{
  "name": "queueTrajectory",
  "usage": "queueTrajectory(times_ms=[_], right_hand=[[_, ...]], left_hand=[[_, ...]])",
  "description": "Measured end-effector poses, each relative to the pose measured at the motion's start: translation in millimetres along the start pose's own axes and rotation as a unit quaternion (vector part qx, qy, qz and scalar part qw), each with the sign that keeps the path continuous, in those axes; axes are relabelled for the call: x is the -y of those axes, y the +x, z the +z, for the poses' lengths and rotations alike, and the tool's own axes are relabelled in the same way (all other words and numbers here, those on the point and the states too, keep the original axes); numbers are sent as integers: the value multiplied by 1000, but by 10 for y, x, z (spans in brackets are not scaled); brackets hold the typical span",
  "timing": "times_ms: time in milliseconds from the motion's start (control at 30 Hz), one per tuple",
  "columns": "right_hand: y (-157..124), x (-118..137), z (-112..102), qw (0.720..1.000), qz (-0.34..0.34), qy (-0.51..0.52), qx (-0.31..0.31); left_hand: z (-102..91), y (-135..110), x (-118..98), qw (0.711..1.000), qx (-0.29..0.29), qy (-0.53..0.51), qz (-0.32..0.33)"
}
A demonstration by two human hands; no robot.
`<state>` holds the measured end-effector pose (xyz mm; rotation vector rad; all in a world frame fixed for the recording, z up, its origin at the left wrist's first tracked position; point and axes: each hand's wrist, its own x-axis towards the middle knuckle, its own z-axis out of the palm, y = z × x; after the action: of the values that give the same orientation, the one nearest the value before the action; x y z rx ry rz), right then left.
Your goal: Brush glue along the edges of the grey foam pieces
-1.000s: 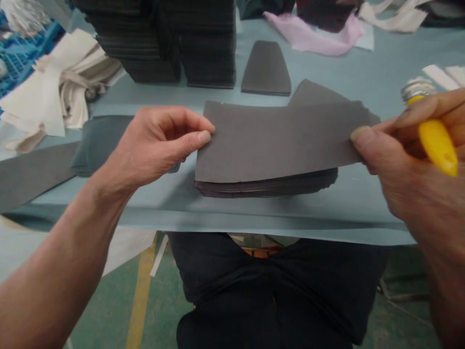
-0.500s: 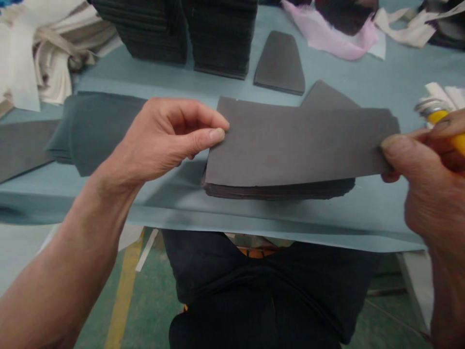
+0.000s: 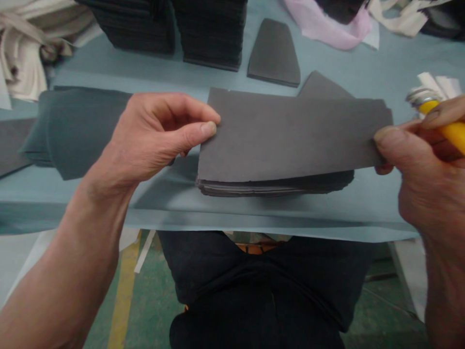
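Note:
A dark grey flat panel (image 3: pixel 290 138), roughly rectangular, is raised at its right end over a stack of similar grey pieces (image 3: pixel 276 188). My left hand (image 3: pixel 148 138) pinches its left edge between thumb and fingers. At the right end, my right hand (image 3: pixel 425 165) grips the panel's corner with the thumb on top. That same hand also carries a yellow-handled tool (image 3: pixel 455 132) with a metal collar; its tip is blurred, so I cannot tell its kind. Behind the panel, a grey pointed piece (image 3: pixel 321 87) shows partly.
Tall stacks of dark pieces (image 3: pixel 210 39) stand at the back of the blue-green covered table (image 3: pixel 218 215). A trapezoid grey piece (image 3: pixel 275 55) lies beside them. Folded dark teal fabric (image 3: pixel 83 126) sits left; pale fabric strips (image 3: pixel 25 58) and a pink cloth (image 3: pixel 334 31) lie farther back.
The view has shifted slightly, so most things appear a little farther left and higher. Both hands keep the same hold on the panel.

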<state>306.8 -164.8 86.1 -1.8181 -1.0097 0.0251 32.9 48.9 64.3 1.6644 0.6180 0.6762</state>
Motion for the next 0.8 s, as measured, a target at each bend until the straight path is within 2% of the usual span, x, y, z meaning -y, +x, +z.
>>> queueTrajectory(times_ms=[100, 400, 633, 800], right_hand=[[-9, -11, 3, 1000, 18, 3, -5], [37, -194, 11, 998, -57, 41, -1], [-31, -124, -29, 999, -45, -23, 0], [-45, -105, -32, 1000, -20, -9, 1]], left_hand=[[12, 16, 2, 1000, 4, -8, 10], [5, 26, -7, 1000, 2, 15, 2], [42, -45, -34, 1000, -7, 29, -3], [44, -54, -22, 999, -12, 30, -4]])
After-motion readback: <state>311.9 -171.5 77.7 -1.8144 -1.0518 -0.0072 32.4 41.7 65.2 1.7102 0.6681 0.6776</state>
